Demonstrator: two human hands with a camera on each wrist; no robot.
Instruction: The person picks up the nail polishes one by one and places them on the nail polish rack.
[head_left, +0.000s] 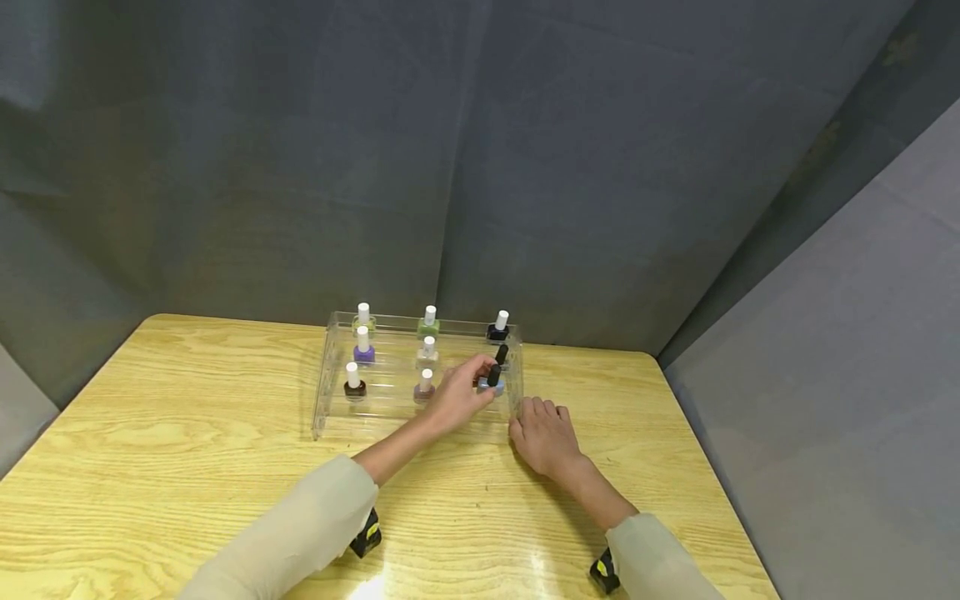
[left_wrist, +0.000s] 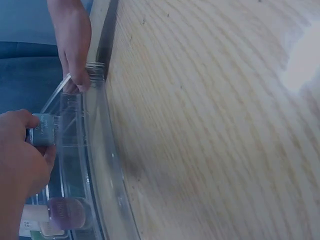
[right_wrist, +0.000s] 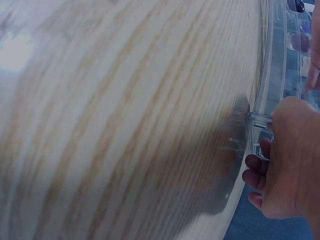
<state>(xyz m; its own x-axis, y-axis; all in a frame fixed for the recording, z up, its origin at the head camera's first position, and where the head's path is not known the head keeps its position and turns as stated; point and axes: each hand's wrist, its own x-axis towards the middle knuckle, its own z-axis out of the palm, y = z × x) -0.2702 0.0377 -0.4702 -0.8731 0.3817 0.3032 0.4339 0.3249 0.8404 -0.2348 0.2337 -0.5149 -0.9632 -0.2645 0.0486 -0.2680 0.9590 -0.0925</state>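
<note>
A clear acrylic tiered rack (head_left: 322, 400) stands on the wooden table with several nail polish bottles on its steps. My left hand (head_left: 455, 398) is over the rack's lower right, pinching a light blue nail polish bottle (left_wrist: 44, 129) with a black cap (head_left: 494, 375). In the left wrist view, the bottle lies between thumb and fingers, close to a step. Behind it shows another black cap (head_left: 502, 354). At the rack's front right corner, my right hand (head_left: 546, 435) holds the side panel, thumb on the near side and fingers curled outside, as the wrist views show.
White-capped bottles stand along the steps: mauve (head_left: 424, 392) and dark brown (head_left: 355, 388) in front, purple (head_left: 364, 355) and cream (head_left: 427, 358) in the middle, green (head_left: 429, 328) and black (head_left: 497, 332) at the back. A grey curtain (head_left: 450, 167) hangs behind the table (head_left: 187, 467).
</note>
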